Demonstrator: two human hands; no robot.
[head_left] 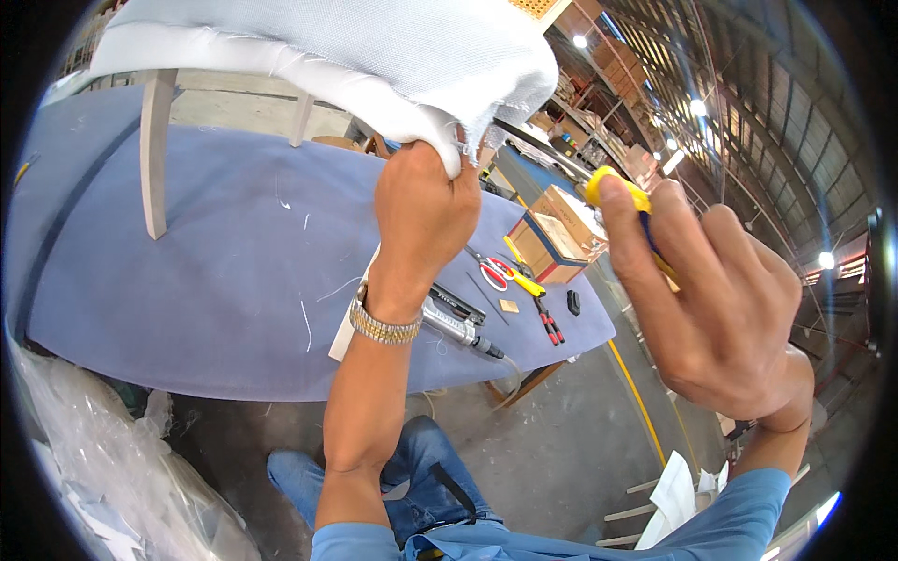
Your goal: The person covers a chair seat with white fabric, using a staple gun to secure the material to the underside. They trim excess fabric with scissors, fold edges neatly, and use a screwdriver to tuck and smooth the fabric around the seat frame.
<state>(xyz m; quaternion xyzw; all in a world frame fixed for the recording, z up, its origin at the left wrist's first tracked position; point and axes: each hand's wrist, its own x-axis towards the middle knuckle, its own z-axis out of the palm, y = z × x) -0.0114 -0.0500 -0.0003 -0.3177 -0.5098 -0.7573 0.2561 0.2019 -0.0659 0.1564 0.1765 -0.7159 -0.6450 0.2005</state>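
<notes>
A chair seat covered in pale grey-white woven fabric (374,56) fills the top of the head view, its cut edge frayed. White lining or padding (281,61) shows below the fabric. My left hand (426,201) is closed on the frayed fabric at the seat's right corner, a metal watch on its wrist. In my right hand (716,309) is a screwdriver (613,187) with a yellow and dark blue handle, gripped from the right. Its long shaft points left to the same corner; the fabric and my left hand hide the tip.
The chair's wooden leg (154,154) stands on a blue-covered table (234,243). To the right lie a pneumatic staple gun (454,325) with a hose, red-handled scissors (494,273), red-handled pliers (550,323) and a wooden box (547,248). Clear plastic sheeting (122,467) is heaped lower left.
</notes>
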